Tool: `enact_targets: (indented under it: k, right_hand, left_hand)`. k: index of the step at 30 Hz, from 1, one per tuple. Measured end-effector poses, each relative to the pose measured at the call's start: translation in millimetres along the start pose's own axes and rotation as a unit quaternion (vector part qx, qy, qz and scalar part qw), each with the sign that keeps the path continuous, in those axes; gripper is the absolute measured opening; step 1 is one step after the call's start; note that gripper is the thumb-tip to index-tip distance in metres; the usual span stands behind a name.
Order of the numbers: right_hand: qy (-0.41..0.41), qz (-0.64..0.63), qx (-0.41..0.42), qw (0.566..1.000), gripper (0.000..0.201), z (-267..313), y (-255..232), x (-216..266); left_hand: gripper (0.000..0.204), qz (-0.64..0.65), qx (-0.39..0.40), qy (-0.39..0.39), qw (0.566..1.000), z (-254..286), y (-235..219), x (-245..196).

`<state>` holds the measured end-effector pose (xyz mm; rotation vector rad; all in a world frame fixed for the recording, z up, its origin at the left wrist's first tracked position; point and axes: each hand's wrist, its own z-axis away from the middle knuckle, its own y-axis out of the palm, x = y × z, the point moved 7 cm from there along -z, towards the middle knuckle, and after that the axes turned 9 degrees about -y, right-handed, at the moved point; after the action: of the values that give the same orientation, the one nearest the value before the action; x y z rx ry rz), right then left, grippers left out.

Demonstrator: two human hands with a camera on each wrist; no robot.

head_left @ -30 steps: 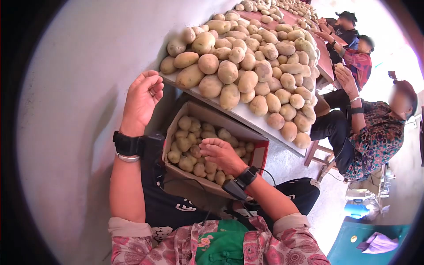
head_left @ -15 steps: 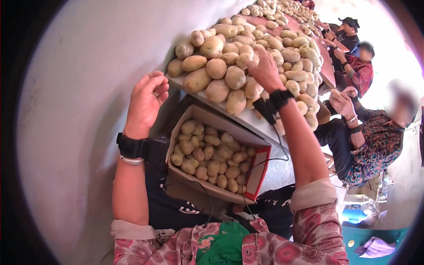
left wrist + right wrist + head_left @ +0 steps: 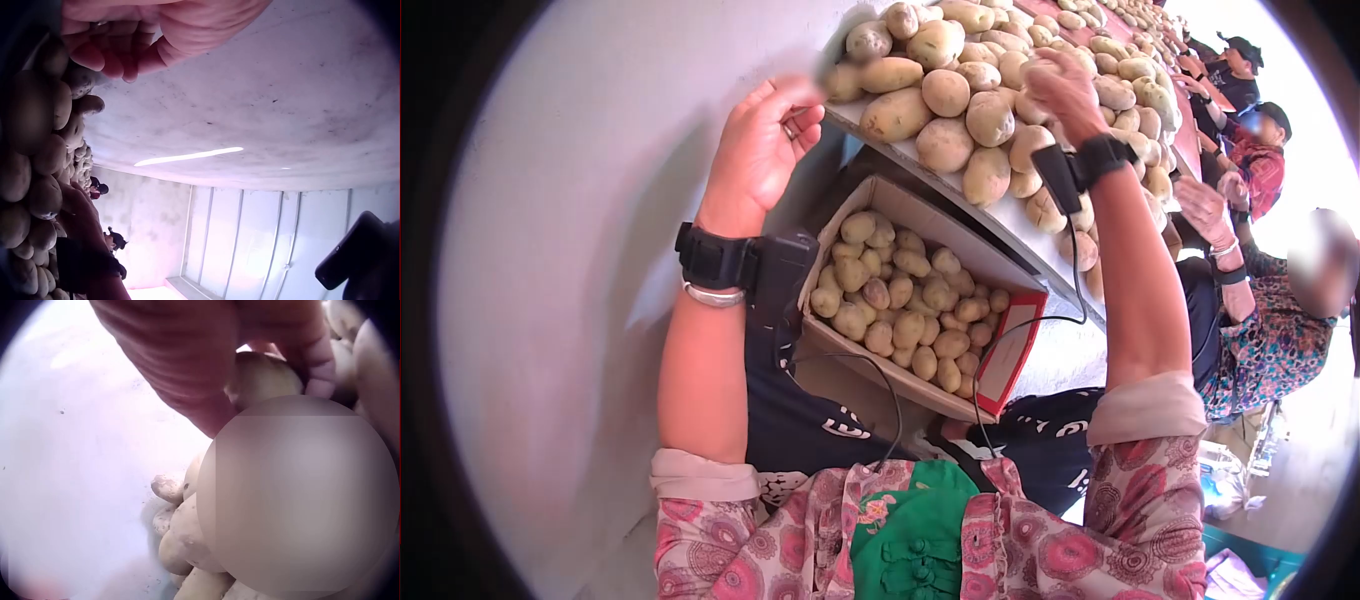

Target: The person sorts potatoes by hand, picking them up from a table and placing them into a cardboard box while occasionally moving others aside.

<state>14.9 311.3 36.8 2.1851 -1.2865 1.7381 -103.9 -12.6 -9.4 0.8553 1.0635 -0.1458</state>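
My right hand (image 3: 1068, 98) is in among the heaped potatoes (image 3: 945, 147) on the table. The right wrist view has its thumb and fingers around a pale potato (image 3: 265, 380), which the hand partly covers. My left hand (image 3: 765, 145) hovers by the table's near left corner, fingers loosely curled and holding nothing. In the left wrist view its fingers (image 3: 112, 59) hang close to the potatoes at the pile's edge. Below the table edge stands a cardboard box (image 3: 1020, 355) with many smaller potatoes (image 3: 908, 328) inside.
A pale wall (image 3: 590, 200) runs close along my left side. The table (image 3: 1010, 207) stretches away with more potatoes on it. Several people sit along its right side, the nearest in a patterned shirt (image 3: 1280, 320). A cable (image 3: 1050, 318) hangs from my right wrist.
My right hand has gone from over the box up to the potato pile and a little farther along it. The left hand keeps its loose pose near the table corner; the head view has shifted.
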Motion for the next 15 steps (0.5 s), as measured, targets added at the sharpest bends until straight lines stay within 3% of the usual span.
enact_targets:
  k: [2,5,7,8,10,11,13,14,15]
  right_hand:
    - [-0.022,-0.075,-0.027,0.997,0.05,33,-13,41]
    - [-0.01,-0.301,-0.038,0.953,0.045,104,-18,62]
    - [0.068,-0.396,-0.041,0.915,0.044,165,-3,49]
    - [0.105,-0.412,0.045,0.904,0.045,199,11,37]
    - [0.216,-0.395,0.081,0.889,0.04,262,46,9]
    - [0.275,-0.322,0.053,0.905,0.038,291,62,-12]
    - [0.38,-0.375,0.101,0.839,0.038,338,96,-34]
    - [0.407,-0.351,0.149,0.83,0.04,356,107,-52]
    - [0.4,-0.313,0.158,0.847,0.043,368,118,-71]
  left_hand:
    - [0.013,0.004,0.006,-0.003,1.0,-2,-1,1]
    - [0.014,0.006,0.013,0.003,1.0,-1,0,-1]
    - [0.015,0.003,0.013,0.005,1.0,0,1,1]
    - [0.015,0.003,0.017,0.001,1.0,0,2,2]
    - [0.015,0.0,0.023,-0.002,1.0,1,2,6]
    - [0.014,-0.001,0.022,-0.008,1.0,1,0,8]
    - [0.014,-0.002,0.027,-0.016,1.0,2,3,14]
    - [0.013,-0.001,0.023,-0.018,1.0,4,2,14]
    - [0.013,0.0,0.018,-0.018,1.0,6,1,13]
